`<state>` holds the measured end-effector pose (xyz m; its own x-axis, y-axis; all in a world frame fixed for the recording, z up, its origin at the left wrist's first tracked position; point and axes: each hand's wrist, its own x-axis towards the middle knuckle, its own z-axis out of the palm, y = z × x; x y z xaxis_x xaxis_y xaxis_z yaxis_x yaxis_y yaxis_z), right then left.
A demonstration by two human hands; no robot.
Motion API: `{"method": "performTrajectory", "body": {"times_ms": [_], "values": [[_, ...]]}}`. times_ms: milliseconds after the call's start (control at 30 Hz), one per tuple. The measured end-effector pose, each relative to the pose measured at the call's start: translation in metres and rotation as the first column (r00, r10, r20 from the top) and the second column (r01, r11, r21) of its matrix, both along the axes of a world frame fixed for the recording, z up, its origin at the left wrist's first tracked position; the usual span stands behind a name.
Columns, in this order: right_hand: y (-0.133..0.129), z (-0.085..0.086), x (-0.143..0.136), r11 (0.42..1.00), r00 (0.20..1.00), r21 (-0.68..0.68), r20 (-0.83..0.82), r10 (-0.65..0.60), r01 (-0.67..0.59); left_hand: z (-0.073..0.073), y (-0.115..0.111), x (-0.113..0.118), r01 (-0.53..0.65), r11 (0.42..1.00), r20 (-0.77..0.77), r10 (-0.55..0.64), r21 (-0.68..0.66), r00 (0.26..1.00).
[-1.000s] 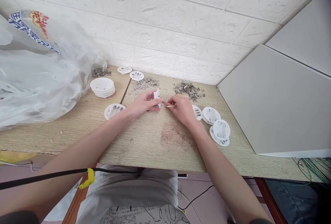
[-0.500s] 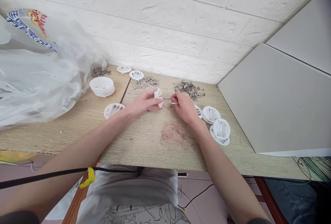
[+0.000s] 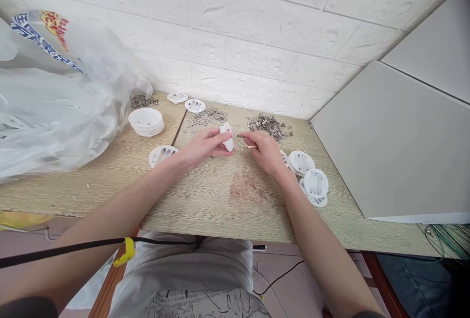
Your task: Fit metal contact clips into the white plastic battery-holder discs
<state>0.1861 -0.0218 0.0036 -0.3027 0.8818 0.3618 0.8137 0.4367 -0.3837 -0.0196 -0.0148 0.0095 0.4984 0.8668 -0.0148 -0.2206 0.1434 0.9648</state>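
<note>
A white round plastic battery holder [image 3: 227,140] is pinched on edge between the thumb and fingers of my left hand [image 3: 209,143]. To its right, my right hand [image 3: 265,150] is closed around something slim, a thin metal-tipped tool [image 3: 240,136] whose kind I cannot make out. The tool's tip points left and stands a little apart from the holder. Beneath the hands lie thin reddish wires and small bits. Behind them, small metal pieces form a dark pile [image 3: 267,126] and a lighter pile [image 3: 209,116].
Several white discs lie right of my right arm, including one on top [image 3: 316,183]. At left stand a stack of discs [image 3: 146,121], a single slotted disc [image 3: 161,155] and a large plastic bag [image 3: 66,112]. A grey panel [image 3: 396,147] borders the table's right.
My right hand has drawn slightly away to the right, so the tool's tip has left the holder. The holder has turned a little in my left hand.
</note>
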Motion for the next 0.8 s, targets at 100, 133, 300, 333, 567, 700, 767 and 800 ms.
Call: {"method": "performTrajectory", "body": {"times_ms": [100, 133, 300, 333, 567, 700, 767, 800], "values": [[-0.0012, 0.0000, -0.0015, 1.000, 1.000, 0.006, 0.024, 0.008, -0.008, -0.0011, 0.0002, 0.0000, 0.013, 1.000, -0.002, -0.013, -0.005, 1.000], [-0.0015, -0.0002, -0.0019, 1.000, 0.999, 0.009, 0.032, 0.010, -0.011, -0.0012, 0.0001, -0.0001, 0.016, 1.000, -0.004, -0.016, -0.008, 1.000], [-0.0020, -0.0009, -0.0031, 1.000, 0.998, 0.029, 0.060, 0.010, -0.012, -0.0008, -0.0008, -0.0005, 0.022, 0.999, -0.007, -0.022, -0.026, 1.000], [-0.0021, -0.0008, -0.0030, 0.999, 0.998, 0.030, 0.062, 0.011, -0.013, -0.0009, -0.0006, -0.0005, 0.022, 0.999, -0.005, -0.022, -0.028, 1.000], [-0.0036, 0.0000, -0.0036, 0.999, 0.998, 0.039, 0.059, 0.006, -0.009, -0.0014, 0.0005, -0.0004, 0.020, 1.000, -0.002, -0.020, -0.009, 1.000], [-0.0052, 0.0015, -0.0049, 0.999, 0.996, 0.037, 0.090, -0.011, 0.008, -0.0004, -0.0004, -0.0002, 0.023, 1.000, -0.019, -0.023, -0.010, 1.000], [-0.0057, 0.0019, -0.0054, 0.999, 0.995, 0.039, 0.103, -0.011, 0.007, -0.0007, -0.0004, -0.0002, 0.021, 1.000, -0.028, -0.021, -0.010, 0.999], [-0.0058, 0.0019, -0.0055, 0.999, 0.994, 0.041, 0.108, -0.011, 0.007, -0.0011, -0.0002, -0.0003, 0.020, 1.000, -0.032, -0.021, -0.008, 0.999]]}}
